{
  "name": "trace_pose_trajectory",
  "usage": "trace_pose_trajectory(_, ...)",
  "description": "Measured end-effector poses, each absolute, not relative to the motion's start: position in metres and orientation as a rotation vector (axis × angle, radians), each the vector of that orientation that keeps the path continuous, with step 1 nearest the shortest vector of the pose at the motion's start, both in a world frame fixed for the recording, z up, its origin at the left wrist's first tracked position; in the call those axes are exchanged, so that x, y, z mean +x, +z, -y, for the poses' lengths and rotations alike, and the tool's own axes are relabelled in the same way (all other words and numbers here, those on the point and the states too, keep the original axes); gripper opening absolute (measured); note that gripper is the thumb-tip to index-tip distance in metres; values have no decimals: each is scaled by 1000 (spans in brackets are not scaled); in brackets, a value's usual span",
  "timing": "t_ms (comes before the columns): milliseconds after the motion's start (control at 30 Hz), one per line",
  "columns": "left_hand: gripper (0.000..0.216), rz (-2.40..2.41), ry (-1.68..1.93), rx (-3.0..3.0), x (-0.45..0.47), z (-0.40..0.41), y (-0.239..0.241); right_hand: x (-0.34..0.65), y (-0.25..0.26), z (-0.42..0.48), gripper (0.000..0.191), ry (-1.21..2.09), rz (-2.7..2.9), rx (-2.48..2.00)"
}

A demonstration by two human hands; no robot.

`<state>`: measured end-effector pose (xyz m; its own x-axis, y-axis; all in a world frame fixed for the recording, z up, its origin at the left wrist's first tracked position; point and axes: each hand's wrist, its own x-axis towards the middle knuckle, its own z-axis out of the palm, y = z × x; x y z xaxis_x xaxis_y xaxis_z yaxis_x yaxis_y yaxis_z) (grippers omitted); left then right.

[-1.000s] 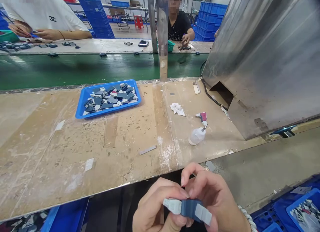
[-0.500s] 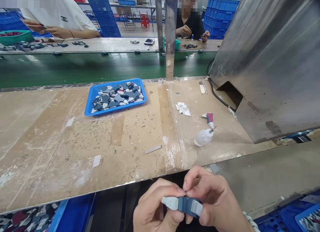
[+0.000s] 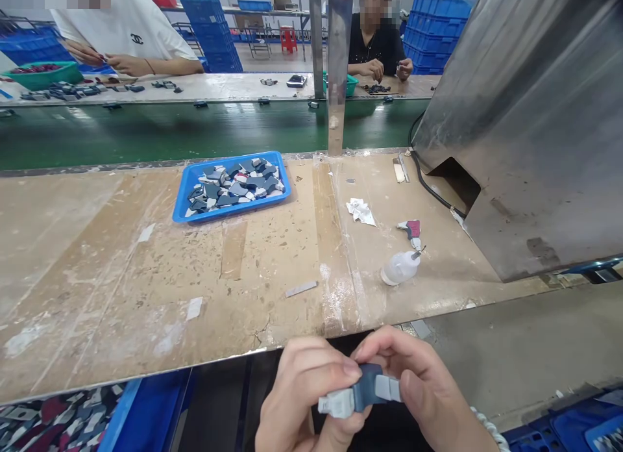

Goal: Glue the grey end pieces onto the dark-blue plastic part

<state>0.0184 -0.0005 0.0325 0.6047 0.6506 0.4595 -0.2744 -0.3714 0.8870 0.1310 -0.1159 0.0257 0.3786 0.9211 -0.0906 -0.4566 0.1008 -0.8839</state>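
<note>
- Below the bench edge, at 6 o'clock, left hand and right hand each close their grip on a blue-grey part.
- Bare bench lies at 12 o'clock; blue tray at 11, white bottle at 1.

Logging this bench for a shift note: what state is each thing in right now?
small blue-and-grey part: held in both hands, off the bench.
left hand: closed on the part.
right hand: closed on the part.
blue tray: flat on the bench, holding many pieces.
squeeze bottle: lying on its side.
crumpled paper: loose on the bench.
</note>
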Motion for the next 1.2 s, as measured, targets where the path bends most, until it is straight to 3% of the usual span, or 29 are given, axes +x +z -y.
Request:
trace_pose_trajectory(300, 26, -380, 844, 1460, 26, 4, 13, 117, 24, 110, 45, 1031, 372, -911)
trace_pose_trajectory(867, 40, -566, 543, 1007, 26, 9, 26, 115, 19, 112, 40, 1160, 496, -811)
trace_pose_trajectory(1200, 38, -438, 446, 905, 27, 10, 21, 112, 18, 116, 42, 1078, 474, -913)
